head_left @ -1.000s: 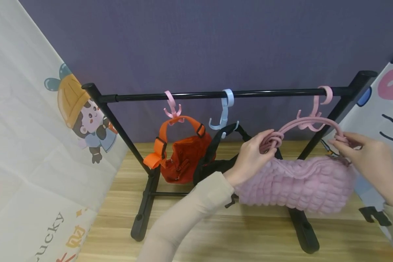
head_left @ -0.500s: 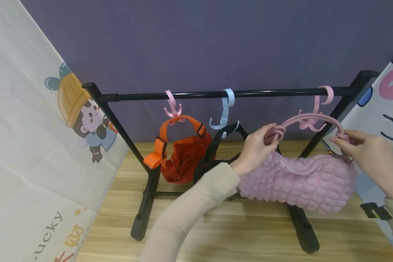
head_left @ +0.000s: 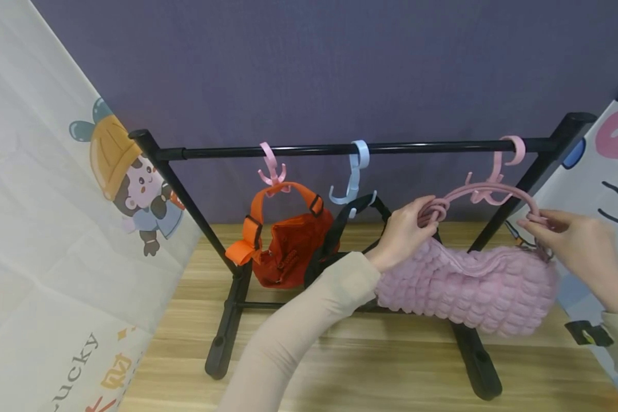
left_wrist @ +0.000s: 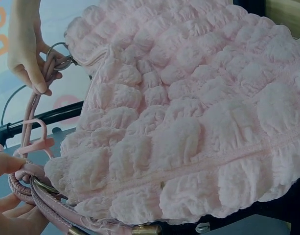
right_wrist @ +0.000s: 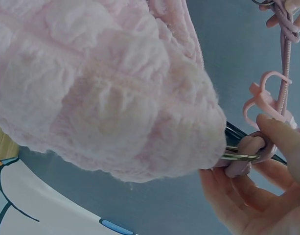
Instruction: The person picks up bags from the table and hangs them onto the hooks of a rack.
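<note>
A puffy pink handbag (head_left: 468, 286) with a knotted handle (head_left: 499, 187) hangs between both hands below the right pink hook (head_left: 496, 166). My left hand (head_left: 404, 232) pinches the knot at the handle's left end. At the other end, my right hand (head_left: 579, 243) pinches the handle close to its metal ring. The handle's arch crosses the hook's prongs, one tip showing above it; whether it bears on them I cannot tell. In the right wrist view, the right thumb and fingers grip the knot (right_wrist: 250, 147) beside the bag (right_wrist: 105, 93).
A black rack bar (head_left: 417, 148) carries the hooks. An orange bag (head_left: 290, 252) hangs from the left pink hook (head_left: 270, 166). A black strap (head_left: 340, 232) hangs on the blue hook (head_left: 354, 171), partly behind the left hand. The rack's feet (head_left: 476, 360) stand on a wooden surface.
My left hand has moved a little right with its end of the handle. The handle's arch rose slightly, then came down again at the right hook. Both hands keep their hold.
</note>
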Demonstrator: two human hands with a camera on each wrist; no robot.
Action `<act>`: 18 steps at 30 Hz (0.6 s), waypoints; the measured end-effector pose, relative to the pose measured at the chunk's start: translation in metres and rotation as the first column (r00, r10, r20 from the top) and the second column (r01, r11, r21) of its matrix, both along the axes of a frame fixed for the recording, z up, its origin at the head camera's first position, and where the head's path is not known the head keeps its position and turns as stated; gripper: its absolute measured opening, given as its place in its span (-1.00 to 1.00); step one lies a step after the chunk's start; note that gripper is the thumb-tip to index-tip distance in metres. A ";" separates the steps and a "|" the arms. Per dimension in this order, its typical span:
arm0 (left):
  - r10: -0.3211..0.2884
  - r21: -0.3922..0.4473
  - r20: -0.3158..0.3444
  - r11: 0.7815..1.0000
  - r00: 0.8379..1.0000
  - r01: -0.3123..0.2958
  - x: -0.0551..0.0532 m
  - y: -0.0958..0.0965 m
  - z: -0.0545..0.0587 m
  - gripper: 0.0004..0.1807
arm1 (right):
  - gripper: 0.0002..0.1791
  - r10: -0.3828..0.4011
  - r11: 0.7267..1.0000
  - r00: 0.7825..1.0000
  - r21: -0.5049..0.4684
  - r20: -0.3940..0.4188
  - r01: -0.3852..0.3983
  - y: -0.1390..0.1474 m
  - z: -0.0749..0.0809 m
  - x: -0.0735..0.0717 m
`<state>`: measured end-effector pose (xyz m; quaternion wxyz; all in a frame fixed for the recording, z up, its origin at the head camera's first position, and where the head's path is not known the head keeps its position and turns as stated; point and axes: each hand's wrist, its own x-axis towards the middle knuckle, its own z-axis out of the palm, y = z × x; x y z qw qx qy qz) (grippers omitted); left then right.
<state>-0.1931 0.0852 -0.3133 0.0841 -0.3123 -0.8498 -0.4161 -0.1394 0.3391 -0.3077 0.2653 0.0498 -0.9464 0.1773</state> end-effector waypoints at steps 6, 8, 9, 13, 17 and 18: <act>-0.005 -0.003 0.006 1.000 1.000 0.006 -0.002 0.000 -0.003 -0.52 | -0.56 -0.004 1.000 0.999 -0.026 0.044 0.005 0.001 -0.002 -0.001; -0.003 -0.013 0.006 1.000 1.000 0.004 -0.002 0.000 -0.004 -0.52 | -0.55 -0.002 0.999 0.998 -0.033 0.059 0.004 0.001 -0.003 -0.001; -0.003 -0.017 0.007 1.000 1.000 0.003 -0.002 0.000 -0.005 -0.52 | -0.54 -0.002 0.999 0.998 -0.034 0.064 0.004 0.001 -0.004 -0.001; -0.012 -0.022 0.031 1.000 0.999 0.013 -0.001 -0.001 -0.007 -0.52 | -0.49 -0.006 0.999 0.995 -0.035 0.095 0.009 0.001 -0.006 -0.001; -0.031 -0.014 0.067 0.999 0.997 0.032 -0.001 -0.001 -0.010 -0.51 | -0.48 -0.015 0.999 0.989 -0.044 0.144 0.022 0.001 -0.010 -0.002; -0.031 -0.016 0.074 0.999 0.997 0.033 -0.001 -0.001 -0.010 -0.51 | -0.47 -0.017 0.998 0.987 -0.050 0.158 0.025 0.002 -0.011 -0.002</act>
